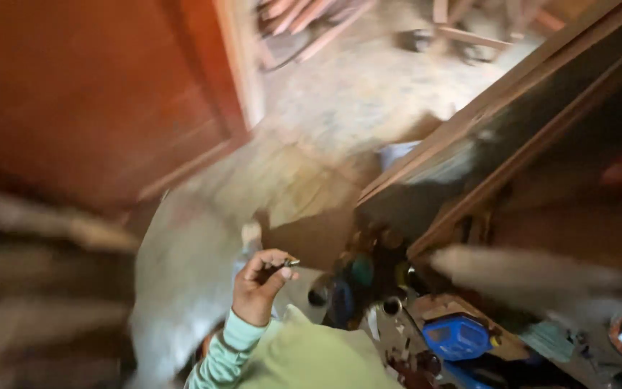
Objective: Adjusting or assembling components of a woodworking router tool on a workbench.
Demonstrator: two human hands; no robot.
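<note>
A blurred view looks down into a cluttered workshop. A large reddish-brown wooden door (88,94) fills the upper left, and beside it a dusty pale floor (354,94) runs up the middle toward a heap of wooden slats (311,18) at the top edge. On the right, a long wooden frame (512,122) with a dark panel leans diagonally from the top right corner down toward the centre. Below the frame, low on the right, lies a jumble of tools and containers, among them a bright blue plastic container (458,337) resting on a brown board (462,306), with dark round tins just to its left. At the bottom centre sits a pale green cloth (311,356), touching the person's wrist. Only one of the person's hands can be made out: a hand (259,284) in a striped mint-green sleeve (221,356), raised near the bottom centre, which from its position appears to be the left. Its fingers are curled closed, pinching a small dark metal piece (287,264) between thumb and forefinger, held in the air above the floor. The right hand is not visible.
</note>
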